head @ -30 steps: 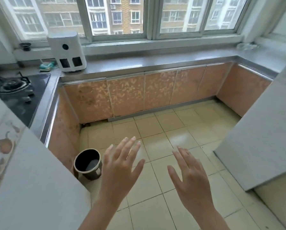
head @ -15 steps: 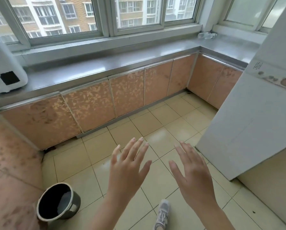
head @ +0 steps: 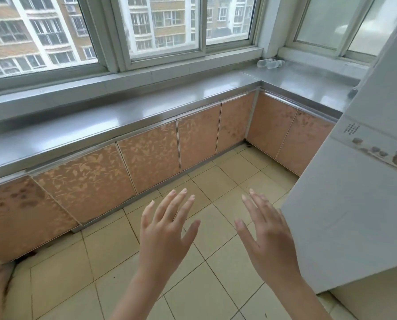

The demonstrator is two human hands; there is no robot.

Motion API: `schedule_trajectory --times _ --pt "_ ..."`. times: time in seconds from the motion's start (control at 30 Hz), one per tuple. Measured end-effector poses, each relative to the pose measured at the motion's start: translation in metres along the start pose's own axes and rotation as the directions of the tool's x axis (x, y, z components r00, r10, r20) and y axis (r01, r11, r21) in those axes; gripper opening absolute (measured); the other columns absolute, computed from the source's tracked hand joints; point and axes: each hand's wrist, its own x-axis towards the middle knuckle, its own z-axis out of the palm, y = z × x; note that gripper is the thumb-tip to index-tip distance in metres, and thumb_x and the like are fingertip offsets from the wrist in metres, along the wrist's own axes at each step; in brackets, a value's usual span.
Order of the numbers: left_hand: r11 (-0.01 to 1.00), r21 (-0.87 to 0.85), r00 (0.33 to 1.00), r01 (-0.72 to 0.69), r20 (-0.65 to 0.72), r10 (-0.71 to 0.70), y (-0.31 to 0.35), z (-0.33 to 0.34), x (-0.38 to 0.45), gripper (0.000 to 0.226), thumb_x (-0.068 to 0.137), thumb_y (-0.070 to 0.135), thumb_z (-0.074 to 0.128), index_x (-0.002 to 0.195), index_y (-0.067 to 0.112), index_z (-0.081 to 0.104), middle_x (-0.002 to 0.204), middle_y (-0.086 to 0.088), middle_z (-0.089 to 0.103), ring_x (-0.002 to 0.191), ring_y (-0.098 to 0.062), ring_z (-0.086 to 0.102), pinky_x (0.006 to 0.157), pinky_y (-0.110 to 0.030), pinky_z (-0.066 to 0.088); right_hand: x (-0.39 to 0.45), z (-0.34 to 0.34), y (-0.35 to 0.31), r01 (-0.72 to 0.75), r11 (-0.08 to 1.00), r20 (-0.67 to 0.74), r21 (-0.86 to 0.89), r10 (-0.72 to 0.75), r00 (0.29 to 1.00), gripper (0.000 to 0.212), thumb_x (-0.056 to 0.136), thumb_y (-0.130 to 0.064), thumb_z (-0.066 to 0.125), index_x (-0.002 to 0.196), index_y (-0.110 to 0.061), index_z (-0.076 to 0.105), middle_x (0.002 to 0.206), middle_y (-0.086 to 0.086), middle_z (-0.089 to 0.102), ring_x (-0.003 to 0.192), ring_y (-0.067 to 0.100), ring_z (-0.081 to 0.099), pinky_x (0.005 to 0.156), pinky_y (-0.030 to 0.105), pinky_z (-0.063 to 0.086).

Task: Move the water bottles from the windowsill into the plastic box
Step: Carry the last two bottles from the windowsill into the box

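Setting: kitchen corner with a beige tiled floor (head: 216,296), nearest the camera and bare where it shows; no plastic box appears anywhere in view.
Left hand (head: 165,234): raised in front of the body over the floor, back toward the camera, fingers straight and spread, holding nothing.
Right hand (head: 268,236): level with the left and just beside it, fingers likewise straight and fanned apart, touching nothing. Judged reason for the pose: both hands are kept free and ready because the pick-up has not begun.
White panel (head: 359,204): tall flat surface close on the right, with a strip of small printed figures; it hides whatever lies behind it.
Orange leaf-patterned cabinet doors (head: 146,162): run under the counter along the window wall and turn the corner to the right.
Grey stainless-steel countertop (head: 146,112): L-shaped, following the cabinets below the windows.
Clear plastic water bottles (head: 270,63): lying on their sides at the far right corner, on the grey windowsill ledge (head: 308,68) against the window frame. Their count cannot be told, too small and blurred. Well apart from both hands.
Windows (head: 165,26): white-framed sliding panes, apartment blocks outside.
Task status: judged at the approach stage; bottles unmoved.
Next requirement: close the gap to the corner, then locate the box.
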Motion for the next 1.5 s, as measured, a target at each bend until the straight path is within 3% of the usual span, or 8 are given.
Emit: schedule_trajectory --times 0.33,0.63,0.97,1.27,1.37,1.5 --pt "0.997 -0.048 0.997 -0.060 0.043 0.062 -0.010 0.127 0.148 0.047 0.090 0.045 0.051 0.129 0.023 0.066 0.139 0.004 0.060 0.131 -0.019 0.055 0.108 -0.047 0.033 0.151 0.026 0.071 -0.074 0.995 -0.041 -0.060 0.071 0.997 0.060 0.091 -0.051 0.028 0.141 -0.022 0.044 0.152 -0.005 0.036 0.142 0.013 0.026 0.112 0.047 0.027" --pt "0.986 -0.098 0.989 -0.132 0.049 0.137 -0.024 0.233 0.307 0.046 0.090 0.044 0.050 0.126 0.023 0.069 0.138 0.005 0.062 0.128 -0.019 0.057 0.106 -0.046 0.034 0.313 0.046 0.121 -0.129 0.983 -0.032 -0.131 0.125 0.992 0.062 0.091 -0.053 0.025 0.143 -0.024 0.040 0.154 -0.007 0.030 0.144 0.013 0.019 0.115 0.037 0.010" --pt "0.962 -0.139 0.967 -0.236 0.060 0.246 0.002 0.341 0.436 0.047 0.089 0.044 0.050 0.126 0.023 0.069 0.137 0.004 0.063 0.126 -0.020 0.060 0.105 -0.046 0.035 0.443 0.054 0.196 -0.212 0.970 -0.059 -0.119 0.206 0.977 0.063 0.090 -0.055 0.024 0.143 -0.025 0.041 0.154 -0.006 0.030 0.143 0.015 0.022 0.116 0.041 0.016" --pt "0.982 -0.093 0.974 -0.163 0.146 0.175 0.040 0.436 0.564 0.052 0.090 0.049 0.047 0.131 0.024 0.065 0.140 0.005 0.060 0.129 -0.018 0.057 0.107 -0.045 0.036 0.603 0.060 0.288 -0.157 0.981 -0.004 -0.118 0.158 0.987 0.056 0.095 -0.048 0.041 0.146 -0.027 0.034 0.157 -0.007 0.022 0.145 0.013 0.013 0.116 0.036 0.004" --pt "0.987 -0.084 0.979 -0.139 0.136 0.150 0.050 0.461 0.602 0.052 0.090 0.049 0.049 0.133 0.025 0.063 0.142 0.005 0.058 0.131 -0.018 0.054 0.109 -0.043 0.032 0.646 0.055 0.311 -0.132 0.986 -0.016 -0.099 0.131 0.991 0.055 0.095 -0.047 0.044 0.146 -0.027 0.036 0.156 -0.006 0.025 0.145 0.014 0.016 0.116 0.036 0.005" --pt "0.990 -0.082 0.977 -0.116 0.167 0.129 0.063 0.493 0.638 0.052 0.090 0.049 0.050 0.133 0.024 0.063 0.141 0.004 0.059 0.131 -0.019 0.055 0.108 -0.048 0.040 0.685 0.055 0.343 -0.165 0.981 -0.018 -0.098 0.164 0.986 0.055 0.094 -0.046 0.045 0.145 -0.028 0.036 0.156 -0.004 0.025 0.145 0.015 0.016 0.116 0.038 0.007"
